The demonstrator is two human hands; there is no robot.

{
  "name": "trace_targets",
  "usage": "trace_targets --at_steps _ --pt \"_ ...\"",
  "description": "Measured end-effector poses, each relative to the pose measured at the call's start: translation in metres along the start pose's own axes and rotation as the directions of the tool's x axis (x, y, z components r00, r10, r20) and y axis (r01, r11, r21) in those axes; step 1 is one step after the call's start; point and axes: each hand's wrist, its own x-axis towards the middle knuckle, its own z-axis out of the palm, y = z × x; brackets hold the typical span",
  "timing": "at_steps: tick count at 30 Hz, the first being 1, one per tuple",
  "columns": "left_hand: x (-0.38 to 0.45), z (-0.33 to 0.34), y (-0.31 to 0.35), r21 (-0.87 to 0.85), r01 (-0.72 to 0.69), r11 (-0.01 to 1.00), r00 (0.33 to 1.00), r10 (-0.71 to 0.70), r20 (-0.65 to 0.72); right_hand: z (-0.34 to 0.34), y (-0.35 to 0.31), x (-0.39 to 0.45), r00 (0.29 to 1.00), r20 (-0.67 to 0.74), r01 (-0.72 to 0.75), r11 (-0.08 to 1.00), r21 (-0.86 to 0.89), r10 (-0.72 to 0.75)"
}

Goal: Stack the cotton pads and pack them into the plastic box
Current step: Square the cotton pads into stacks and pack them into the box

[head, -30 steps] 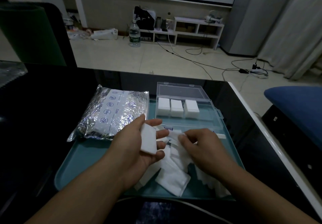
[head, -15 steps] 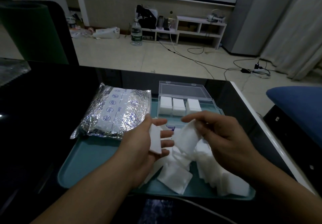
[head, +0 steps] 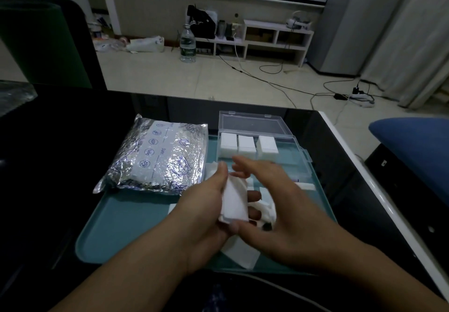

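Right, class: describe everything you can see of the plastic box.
The plastic box is clear, rectangular and shallow, seemingly hard plastic. Its hinged lid is open, tilted back beyond it, with small tabs along the lid's far edge. A catch juts from its right side. It rests on the far right of the teal tray. Three white pad stacks sit in a row inside along the back. The right hand hides its near edge.

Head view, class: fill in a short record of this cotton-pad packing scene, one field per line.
Left hand: left hand holds a small stack of white square cotton pads
Right hand: right hand open, touching the stack
Box: clear plastic box, lid open, three white pad stacks inside
Tray: teal plastic tray under everything
Loose pads: white pads on tray
Bag: crinkled silver foil bag left of box
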Motion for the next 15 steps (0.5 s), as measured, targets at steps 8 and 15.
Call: trace_targets --at_steps 8,15 --pt "0.0 -0.007 0.007 0.0 0.085 0.996 0.976 -0.083 0.202 -0.008 -0.007 0.0 0.989 -0.021 -0.141 0.963 0.23 0.149" --pt "-0.006 -0.002 0.006 0.06 -0.051 0.997 0.964 0.034 0.264 -0.012 0.007 0.001 0.986 -0.006 -0.161 0.962 0.222 0.167"
